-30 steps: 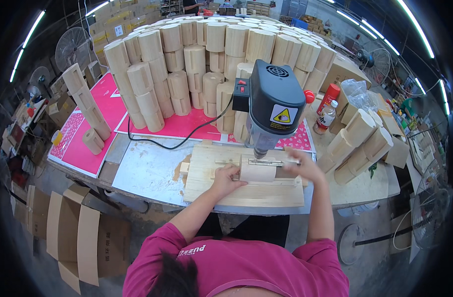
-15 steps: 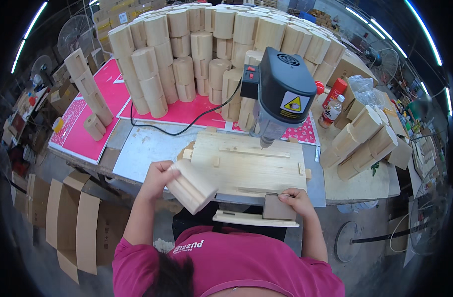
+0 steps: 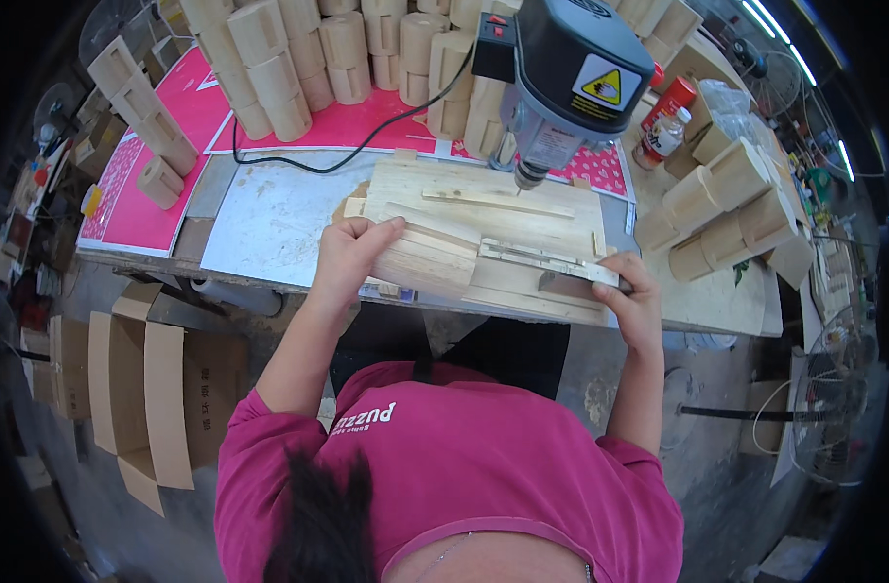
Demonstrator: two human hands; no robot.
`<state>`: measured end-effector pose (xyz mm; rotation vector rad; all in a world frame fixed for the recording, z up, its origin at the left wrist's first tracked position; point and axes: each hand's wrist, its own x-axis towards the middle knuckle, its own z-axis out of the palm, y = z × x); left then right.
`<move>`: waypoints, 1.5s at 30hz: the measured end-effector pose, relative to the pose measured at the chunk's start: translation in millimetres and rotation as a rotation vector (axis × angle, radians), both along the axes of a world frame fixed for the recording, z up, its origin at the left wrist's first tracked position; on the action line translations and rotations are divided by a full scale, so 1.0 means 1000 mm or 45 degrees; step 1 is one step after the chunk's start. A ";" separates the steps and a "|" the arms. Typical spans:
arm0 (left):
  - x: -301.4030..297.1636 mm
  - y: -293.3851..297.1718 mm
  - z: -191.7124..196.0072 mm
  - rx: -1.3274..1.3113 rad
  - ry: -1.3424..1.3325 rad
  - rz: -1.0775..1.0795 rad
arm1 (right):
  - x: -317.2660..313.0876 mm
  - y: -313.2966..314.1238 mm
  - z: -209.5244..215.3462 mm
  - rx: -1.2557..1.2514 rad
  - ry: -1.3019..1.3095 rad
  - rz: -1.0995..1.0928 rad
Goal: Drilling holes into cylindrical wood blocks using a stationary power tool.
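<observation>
My left hand [image 3: 355, 255] is closed round the left end of a pale wooden cylinder [image 3: 427, 264] with a lengthwise groove, tilted above the near edge of a wooden board [image 3: 386, 187]. My right hand [image 3: 631, 293] grips the right end of a narrow slotted wooden strip [image 3: 546, 257], which has a flat brownish block [image 3: 567, 285] on it. The strip's left end meets the cylinder's right end, in line with the groove; whether it enters the groove I cannot tell. Beyond both hands stands a drill press [image 3: 575, 73], its chuck [image 3: 530, 177] over the board's far side.
Stacked wooden cylinders [image 3: 352, 58] fill the back of the table, on pink sheets [image 3: 318, 134]. A black cable [image 3: 366, 146] crosses there. To the right are a bottle [image 3: 663, 138], a red can [image 3: 670, 102] and more cylinders [image 3: 726, 228]. An open carton [image 3: 162, 389] stands on the floor.
Both hands have moved up over the board. The cylinder has turned nearer to level, and the strip has been lifted and brought against its right end. The view has tipped downward.
</observation>
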<state>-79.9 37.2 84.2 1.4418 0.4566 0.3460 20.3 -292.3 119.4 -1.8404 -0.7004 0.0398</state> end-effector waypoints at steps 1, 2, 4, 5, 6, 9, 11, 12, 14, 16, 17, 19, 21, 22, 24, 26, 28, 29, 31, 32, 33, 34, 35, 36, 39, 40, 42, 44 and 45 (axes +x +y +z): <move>0.001 -0.003 -0.003 -0.001 0.009 -0.013 | 0.001 -0.001 -0.001 0.030 0.064 0.009; 0.003 -0.006 -0.007 -0.030 -0.008 -0.005 | 0.002 -0.003 -0.005 0.030 0.068 -0.001; 0.007 -0.013 -0.011 -0.058 -0.024 -0.002 | 0.006 -0.008 -0.019 0.107 0.202 0.008; 0.010 -0.018 -0.013 -0.096 -0.020 -0.019 | 0.006 -0.010 -0.023 0.108 0.205 0.004; 0.012 -0.021 -0.014 -0.134 -0.017 -0.036 | 0.007 -0.011 -0.027 0.130 0.204 0.023; 0.015 -0.027 -0.025 -0.083 0.047 -0.082 | 0.009 -0.014 -0.034 0.130 0.237 0.022; 0.019 -0.030 -0.027 -0.107 0.064 -0.182 | 0.012 -0.015 -0.039 0.107 0.271 0.002; 0.020 -0.032 -0.028 -0.130 0.081 -0.279 | 0.014 -0.015 -0.042 0.104 0.301 -0.039; 0.025 -0.038 -0.039 -0.114 0.015 -0.330 | 0.019 -0.014 -0.050 0.100 0.332 -0.080; 0.028 -0.044 -0.044 -0.097 -0.051 -0.376 | 0.023 -0.013 -0.056 0.066 0.305 -0.058; 0.029 -0.048 -0.044 -0.061 -0.080 -0.508 | 0.024 -0.010 -0.056 0.066 0.308 -0.060; 0.030 -0.056 -0.050 0.007 -0.132 -0.695 | 0.028 -0.003 -0.054 0.031 0.194 -0.002; 0.036 -0.057 -0.065 0.252 -0.129 -0.664 | 0.035 0.000 -0.053 0.006 0.195 0.005; 0.038 -0.056 -0.070 0.498 -0.125 -0.631 | 0.037 0.002 -0.053 -0.018 0.196 0.010; 0.038 -0.059 -0.057 0.597 -0.132 -0.614 | 0.036 0.003 -0.051 -0.004 0.206 0.008; 0.037 -0.060 -0.049 0.699 -0.139 -0.587 | 0.037 0.004 -0.051 0.009 0.213 0.015; 0.034 -0.060 -0.047 0.711 -0.210 -0.579 | 0.039 0.001 -0.055 -0.014 0.192 0.005; 0.033 -0.059 -0.052 0.713 -0.208 -0.570 | 0.042 -0.001 -0.060 -0.014 0.191 0.013; 0.030 -0.057 -0.067 1.160 -0.336 -0.460 | 0.048 -0.003 -0.069 0.021 0.002 -0.113; 0.031 -0.058 -0.070 1.158 -0.333 -0.454 | 0.049 -0.003 -0.069 0.019 0.003 -0.106; 0.033 -0.062 -0.072 1.188 -0.313 -0.427 | 0.051 -0.002 -0.069 0.036 0.024 -0.143; 0.034 -0.065 -0.073 1.217 -0.293 -0.401 | 0.052 -0.002 -0.069 0.052 0.044 -0.180; 0.037 -0.068 -0.072 1.213 -0.291 -0.396 | 0.056 -0.002 -0.068 0.048 0.044 -0.174; 0.044 -0.069 -0.070 1.249 -0.258 -0.366 | 0.061 -0.002 -0.068 0.000 0.023 -0.218; 0.065 -0.062 -0.069 1.295 -0.189 -0.300 | 0.076 0.013 -0.063 -0.051 -0.040 -0.285; 0.069 -0.060 -0.070 1.305 -0.151 -0.266 | 0.080 0.019 -0.062 -0.052 -0.079 -0.311; 0.074 -0.052 -0.069 1.273 -0.172 -0.274 | 0.088 0.027 -0.064 -0.062 -0.093 -0.294; 0.074 -0.042 -0.072 1.241 -0.186 -0.287 | 0.088 0.034 -0.067 -0.072 -0.100 -0.277; 0.074 -0.037 -0.076 1.214 -0.212 -0.289 | 0.086 0.037 -0.069 -0.048 -0.114 -0.248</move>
